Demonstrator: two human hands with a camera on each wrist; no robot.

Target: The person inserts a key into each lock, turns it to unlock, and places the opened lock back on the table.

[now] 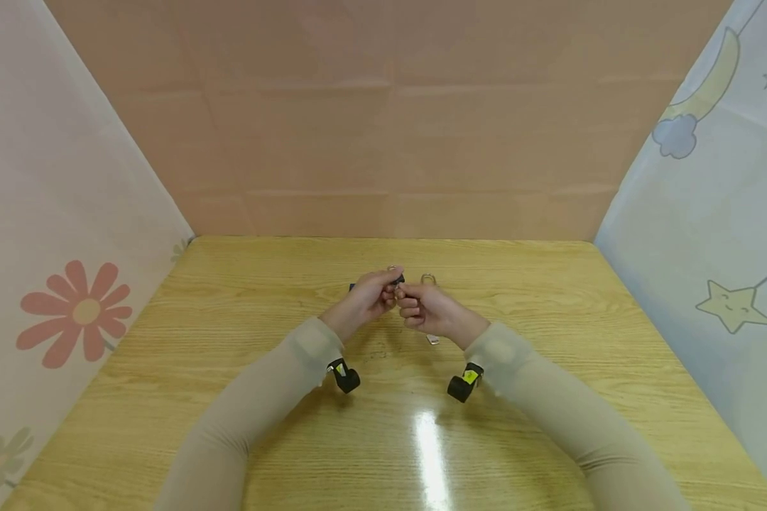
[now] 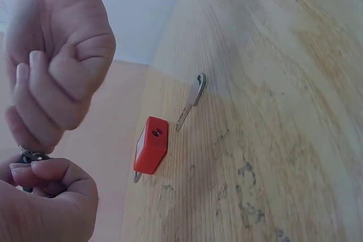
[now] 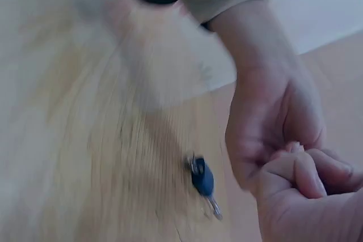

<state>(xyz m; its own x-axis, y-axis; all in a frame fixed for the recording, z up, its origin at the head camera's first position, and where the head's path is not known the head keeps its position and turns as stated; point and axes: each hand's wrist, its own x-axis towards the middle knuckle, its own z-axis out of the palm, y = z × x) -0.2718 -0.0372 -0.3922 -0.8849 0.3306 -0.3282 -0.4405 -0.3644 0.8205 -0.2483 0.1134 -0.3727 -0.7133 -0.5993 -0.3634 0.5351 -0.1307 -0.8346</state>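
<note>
Leftmost, a blue padlock [image 3: 202, 181] is seen lying on the wooden counter [image 1: 524, 426], just left of the left fingers; a metal bit at its end is too blurred to identify. Black padlock [image 1: 399, 279] is held off the counter by the left hand [image 1: 368, 297], fingers clamped on its body. Fingers of the right hand [image 1: 431, 309] are clamped on a small metal piece [image 2: 35, 156], mostly hidden, probably a key, right against the lock. Beneath and behind the right fingers, a red padlock [image 2: 152, 145] is laid; a silver key [image 2: 194, 97] lies on the near side of the same fingers. For good work here, the lock body should be braced firmly by the left fingers, the metal piece aligned straight and turned gently, with the keyhole left uncovered.
</note>
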